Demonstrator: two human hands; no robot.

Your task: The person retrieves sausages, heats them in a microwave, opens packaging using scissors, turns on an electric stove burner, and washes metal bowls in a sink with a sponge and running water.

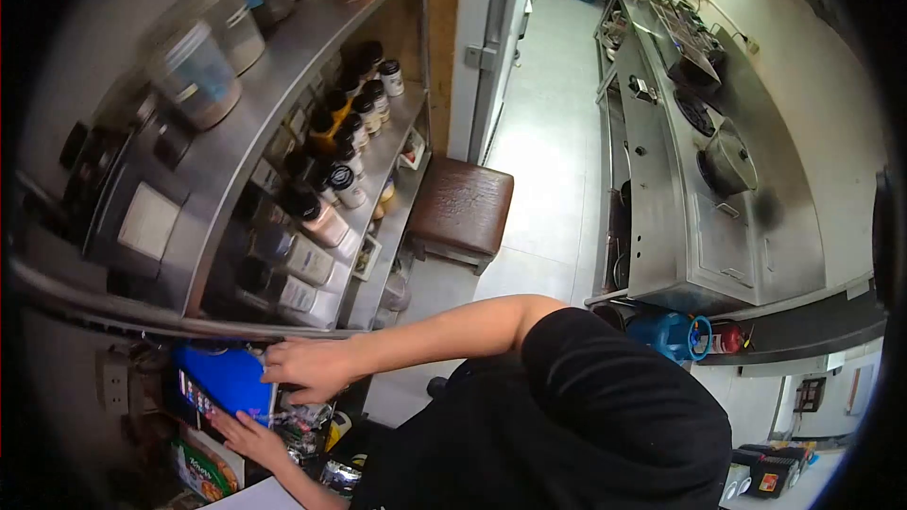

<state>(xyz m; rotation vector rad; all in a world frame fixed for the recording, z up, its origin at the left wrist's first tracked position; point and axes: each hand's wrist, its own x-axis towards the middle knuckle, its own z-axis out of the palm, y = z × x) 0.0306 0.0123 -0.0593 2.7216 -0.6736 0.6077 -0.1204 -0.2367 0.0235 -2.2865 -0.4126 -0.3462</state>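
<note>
My left hand [248, 436] lies at the lower left with its fingers stretched out, against the edge of a dark tablet-like device [196, 399] with small icons on its lit screen. Just above it, my right hand [310, 367] reaches in from the right, fingers apart and slightly bent, over the right edge of a bright blue panel [227, 373]. Nothing is visibly gripped in either hand. Below the device is a green food box [201, 472]. Small shiny packets [307, 420] lie beside my hands.
Metal shelves [274, 85] with jars and spice bottles [348, 186] stand above my hands. A brown stool [463, 206] is beside them. Across the aisle are a steel counter [661, 227] with a pot [729, 162], a blue gas cylinder [663, 332] and a red extinguisher [726, 338].
</note>
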